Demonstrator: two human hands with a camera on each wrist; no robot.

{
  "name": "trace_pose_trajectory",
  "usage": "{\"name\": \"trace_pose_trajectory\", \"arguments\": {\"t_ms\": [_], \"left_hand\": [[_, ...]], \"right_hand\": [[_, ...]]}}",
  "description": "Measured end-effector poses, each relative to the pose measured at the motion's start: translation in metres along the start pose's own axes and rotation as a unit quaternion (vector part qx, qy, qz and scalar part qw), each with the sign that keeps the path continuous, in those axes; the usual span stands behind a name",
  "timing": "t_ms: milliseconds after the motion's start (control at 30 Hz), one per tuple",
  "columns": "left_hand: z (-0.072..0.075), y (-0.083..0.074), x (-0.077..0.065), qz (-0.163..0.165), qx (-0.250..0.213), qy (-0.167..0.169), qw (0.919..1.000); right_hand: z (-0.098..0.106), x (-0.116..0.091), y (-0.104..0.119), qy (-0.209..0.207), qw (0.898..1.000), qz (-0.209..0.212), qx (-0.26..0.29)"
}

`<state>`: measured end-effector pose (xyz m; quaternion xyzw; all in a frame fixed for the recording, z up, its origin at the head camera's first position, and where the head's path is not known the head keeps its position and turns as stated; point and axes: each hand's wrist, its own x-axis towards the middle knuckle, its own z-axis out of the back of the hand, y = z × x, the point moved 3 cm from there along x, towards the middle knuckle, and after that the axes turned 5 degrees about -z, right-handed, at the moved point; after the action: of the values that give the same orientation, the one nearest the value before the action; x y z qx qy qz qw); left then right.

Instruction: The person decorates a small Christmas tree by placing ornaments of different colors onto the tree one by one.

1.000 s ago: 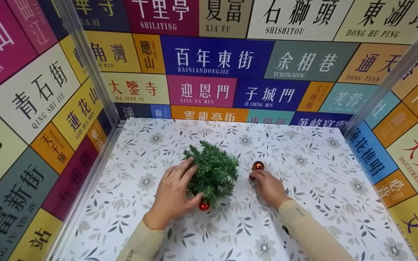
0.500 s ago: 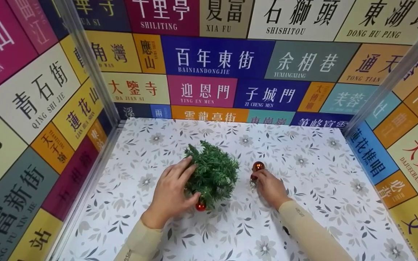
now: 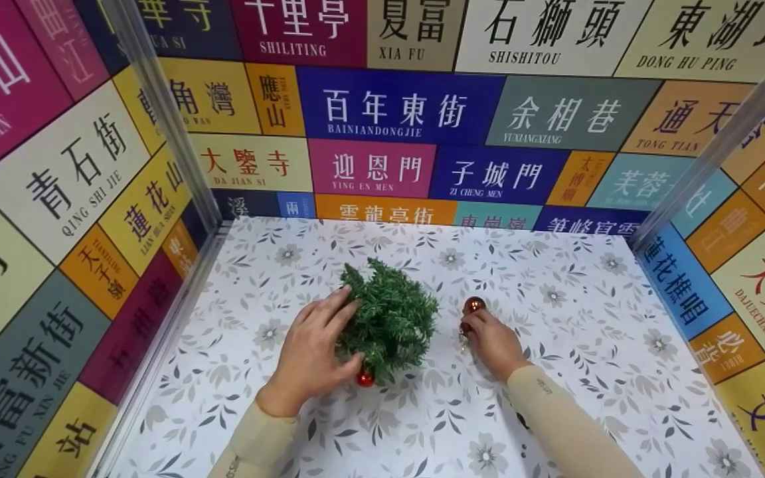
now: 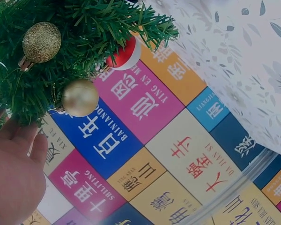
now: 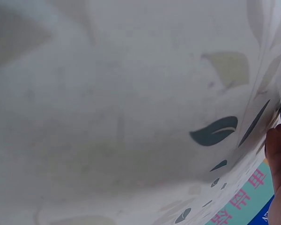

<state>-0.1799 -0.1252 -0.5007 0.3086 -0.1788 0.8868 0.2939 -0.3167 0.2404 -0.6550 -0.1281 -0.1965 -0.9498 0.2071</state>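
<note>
My left hand (image 3: 315,358) holds the left side of a small green artificial Christmas tree (image 3: 396,318), thumb near a red bauble (image 3: 365,378) at its front. The left wrist view shows my fingertips among the lower branches. There, a glittery gold bauble (image 4: 42,42), a smooth gold bauble (image 4: 80,97) and a red-and-white bauble (image 4: 125,54) hang from the tree. Right of the tree, my right hand (image 3: 494,342) pinches a small dark red ornament (image 3: 465,327) low over the table. A shiny red bauble (image 3: 475,305) lies just beyond its fingertips, with a small silvery piece beside them.
The table (image 3: 256,398) has a white covering printed with grey leaves and flowers. Walls of colourful sign panels (image 3: 399,103) surround its back and sides, with clear corner strips (image 3: 176,126) between them. A small dark object (image 3: 522,421) shows beside the right sleeve.
The tree's front red bauble has shifted slightly left along with my left thumb. My right hand has stayed nearly in place, with its fingertips closing over the small dark red ornament.
</note>
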Motion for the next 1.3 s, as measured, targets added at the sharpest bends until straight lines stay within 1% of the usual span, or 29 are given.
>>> {"name": "trace_pose_trajectory", "arguments": {"t_ms": [267, 533, 733, 967, 1100, 1300], "left_hand": [[0.001, -0.0007, -0.0008, 0.001, -0.003, 0.003, 1.0], [0.0003, -0.0001, -0.0002, -0.004, -0.006, -0.005, 1.0], [-0.0006, 0.0007, -0.0008, -0.003, -0.002, -0.003, 1.0], [-0.0006, 0.0, -0.0008, 0.0, -0.004, -0.004, 1.0], [0.0008, -0.001, -0.0008, 0.004, -0.002, 0.005, 1.0], [0.0016, -0.0012, -0.0005, 0.005, -0.003, 0.009, 0.9999]], "right_hand": [[-0.0018, 0.0021, 0.001, 0.002, 1.0, 0.0, -0.006], [0.0008, 0.0023, 0.005, 0.004, 1.0, 0.002, -0.015], [0.0005, 0.0011, 0.0057, 0.019, 1.0, -0.001, -0.021], [0.0017, 0.0, 0.0066, 0.024, 1.0, -0.001, -0.019], [0.0021, 0.0002, 0.0063, 0.026, 1.0, -0.01, -0.011], [0.0044, -0.0003, 0.0094, 0.022, 1.0, -0.002, -0.014]]}}
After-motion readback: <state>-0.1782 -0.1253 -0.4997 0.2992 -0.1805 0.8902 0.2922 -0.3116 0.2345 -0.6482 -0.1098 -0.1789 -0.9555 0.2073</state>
